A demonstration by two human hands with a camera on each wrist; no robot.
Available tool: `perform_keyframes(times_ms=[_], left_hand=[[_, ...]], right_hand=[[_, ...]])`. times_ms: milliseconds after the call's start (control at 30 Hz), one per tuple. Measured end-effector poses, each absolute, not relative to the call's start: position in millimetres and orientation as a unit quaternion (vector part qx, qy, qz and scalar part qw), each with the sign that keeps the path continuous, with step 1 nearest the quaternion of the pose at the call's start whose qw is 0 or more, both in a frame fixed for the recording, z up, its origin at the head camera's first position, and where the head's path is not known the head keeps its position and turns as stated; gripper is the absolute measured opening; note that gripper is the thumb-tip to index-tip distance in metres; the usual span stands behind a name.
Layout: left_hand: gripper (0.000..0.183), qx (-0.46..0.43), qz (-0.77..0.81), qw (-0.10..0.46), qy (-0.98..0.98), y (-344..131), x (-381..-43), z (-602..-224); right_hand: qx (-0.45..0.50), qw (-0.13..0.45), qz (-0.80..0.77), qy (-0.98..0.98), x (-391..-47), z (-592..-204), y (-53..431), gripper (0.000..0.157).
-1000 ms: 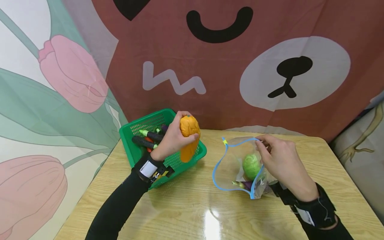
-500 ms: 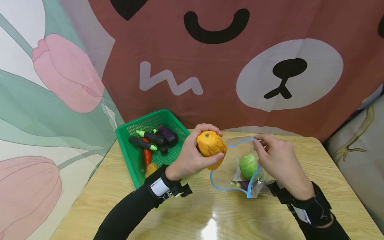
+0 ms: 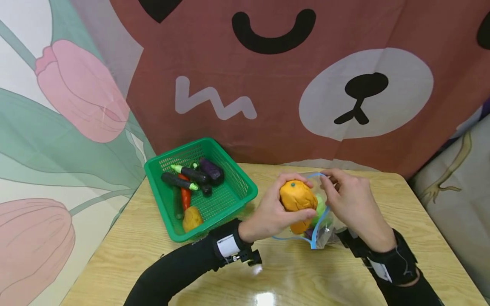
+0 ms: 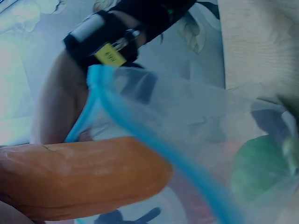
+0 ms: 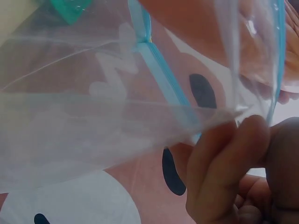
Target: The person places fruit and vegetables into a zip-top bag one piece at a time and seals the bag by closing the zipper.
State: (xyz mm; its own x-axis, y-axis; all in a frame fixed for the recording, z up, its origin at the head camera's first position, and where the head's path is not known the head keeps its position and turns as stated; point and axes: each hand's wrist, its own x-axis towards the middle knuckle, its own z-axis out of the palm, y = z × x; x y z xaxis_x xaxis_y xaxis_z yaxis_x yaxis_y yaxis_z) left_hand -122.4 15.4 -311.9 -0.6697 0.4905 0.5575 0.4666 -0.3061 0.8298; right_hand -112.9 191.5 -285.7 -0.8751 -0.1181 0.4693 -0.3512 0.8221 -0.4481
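Note:
My left hand grips a long orange squash with thumb and fingers around it. The squash is at the mouth of a clear zip bag with a blue rim; in the left wrist view its rounded end lies at the bag's blue zip edge. Pinched between the thumb and fingers of my right hand is the bag's upper rim. Inside the bag sit a green cabbage and a purple eggplant, both partly hidden behind the squash.
A green basket stands to the left on the wooden table. It contains eggplants, a red chili pepper, a cucumber and a yellow-brown potato-like piece. A printed cloth hangs behind the table.
My left hand has carried the squash from over the basket rightward to the bag's mouth. My right hand keeps its pinch on the bag's rim, nearly in place.

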Motion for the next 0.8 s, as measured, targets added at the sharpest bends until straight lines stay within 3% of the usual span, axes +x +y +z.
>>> perform_keyframes(times_ms=[367, 633, 800], left_hand=[[0.048, 0.407, 0.652, 0.036, 0.638, 25, -121, -337], [0.047, 0.412, 0.467, -0.068, 0.779, 24, -115, -339], [0.042, 0.392, 0.485, -0.037, 0.781, 27, -119, -343]], right_hand=[[0.123, 0.219, 0.276, -0.928, -111, -286, 192, 0.019], [0.128, 0.236, 0.27, -0.925, -112, -286, 190, 0.017], [0.121, 0.233, 0.274, -0.925, -112, -286, 190, 0.018]])
